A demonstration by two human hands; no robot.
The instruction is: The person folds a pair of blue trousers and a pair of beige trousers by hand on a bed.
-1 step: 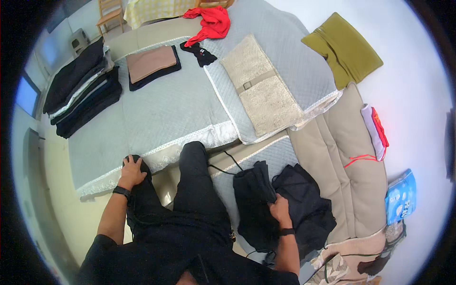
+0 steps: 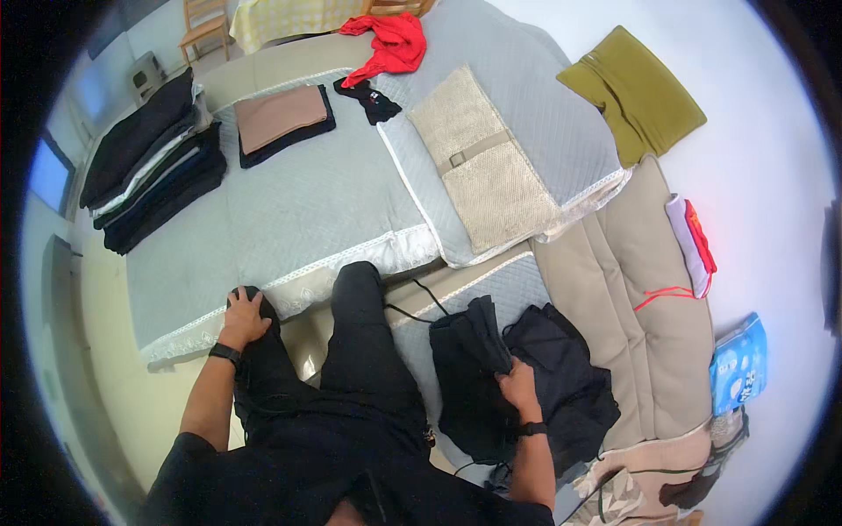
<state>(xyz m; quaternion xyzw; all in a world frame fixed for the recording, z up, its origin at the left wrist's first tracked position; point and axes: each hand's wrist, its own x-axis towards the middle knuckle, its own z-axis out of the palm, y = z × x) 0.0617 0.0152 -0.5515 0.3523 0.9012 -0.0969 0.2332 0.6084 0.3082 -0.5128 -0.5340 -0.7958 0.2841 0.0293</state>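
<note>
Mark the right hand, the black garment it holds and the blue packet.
Right hand [image 2: 519,386]: head view, its back.
Black garment [image 2: 469,390]: head view, broad middle.
Blue packet [image 2: 739,364]: head view, front face.

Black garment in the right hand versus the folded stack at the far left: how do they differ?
The black garment lies bunched and uneven, while the folded stack is piled in flat layers. The right hand grips the black garment; no hand touches the folded stack. The black garment shows only black, whereas the folded stack also has a white layer. Both include dark fabric.
</note>
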